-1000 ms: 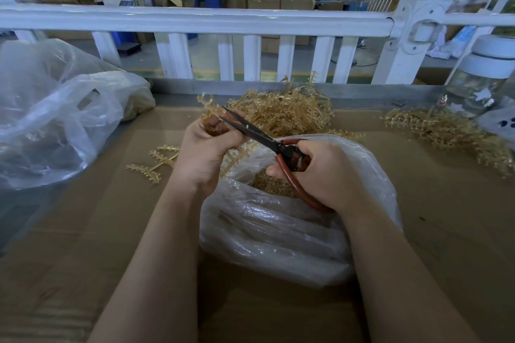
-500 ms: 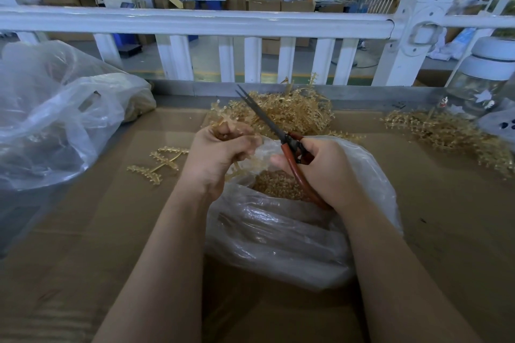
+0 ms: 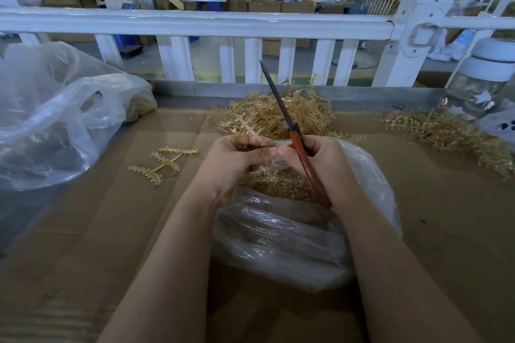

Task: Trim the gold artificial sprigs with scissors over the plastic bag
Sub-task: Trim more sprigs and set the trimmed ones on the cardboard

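Two plastic bags lie on the cardboard: a big bag at the left edge, contents unclear, and a small bag mid-surface holding gold trimmings. Two sprig piles sit along the far edge. One loose sprig lies left of centre. Over the small bag, the left hand pinches a sprig piece, and the right hand grips closed scissors, blades pointing up.

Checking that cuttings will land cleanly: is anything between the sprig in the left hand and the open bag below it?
Nothing visible. The left hand holds the sprig right above the plastic bag mouth; the scissors in the right hand point up and away.
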Tool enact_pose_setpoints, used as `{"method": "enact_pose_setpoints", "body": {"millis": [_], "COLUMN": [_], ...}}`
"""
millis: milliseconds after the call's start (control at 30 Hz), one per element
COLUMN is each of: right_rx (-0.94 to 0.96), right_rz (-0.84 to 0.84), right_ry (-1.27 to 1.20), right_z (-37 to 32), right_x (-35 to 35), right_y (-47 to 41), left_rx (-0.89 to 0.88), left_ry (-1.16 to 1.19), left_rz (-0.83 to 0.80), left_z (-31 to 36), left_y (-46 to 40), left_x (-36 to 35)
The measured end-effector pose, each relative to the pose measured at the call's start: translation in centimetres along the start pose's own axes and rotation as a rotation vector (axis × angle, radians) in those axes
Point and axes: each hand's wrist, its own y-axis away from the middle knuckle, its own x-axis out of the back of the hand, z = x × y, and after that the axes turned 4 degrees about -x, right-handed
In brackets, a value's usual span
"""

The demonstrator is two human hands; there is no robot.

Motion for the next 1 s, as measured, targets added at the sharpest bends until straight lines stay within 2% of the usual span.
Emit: {"method": "enact_pose_setpoints", "body": {"millis": [100, 233, 733, 900, 1000], "right_rx": [-0.006, -0.005, 0.034, 0.022, 0.075], "right_rz": [0.033, 0.036, 0.101, 0.142, 0.19], "right_ry": [0.029, 0.047, 0.064, 0.123, 0.244], "right_z": [0.05, 0.08, 0.34, 0.58, 0.58], "right_x": [0.13, 0.11, 0.13, 0.22, 0.32], "right_y": [-0.07, -0.13, -0.17, -0.24, 0.13], "left_rx": [0.027, -0.017, -0.093, -0.153, -0.182], "left_ry": [0.027, 0.087, -0.067, -0.092, -0.095], "left_rz": [-0.013, 0.051, 0.196, 0.253, 0.285], "left_z": [0.18, 0.39, 0.21, 0.04, -0.04], "left_y": [0.07, 0.03, -0.26, -0.29, -0.31], "left_x": [-0.02, -0.04, 0.0, 0.06, 0.09]}}
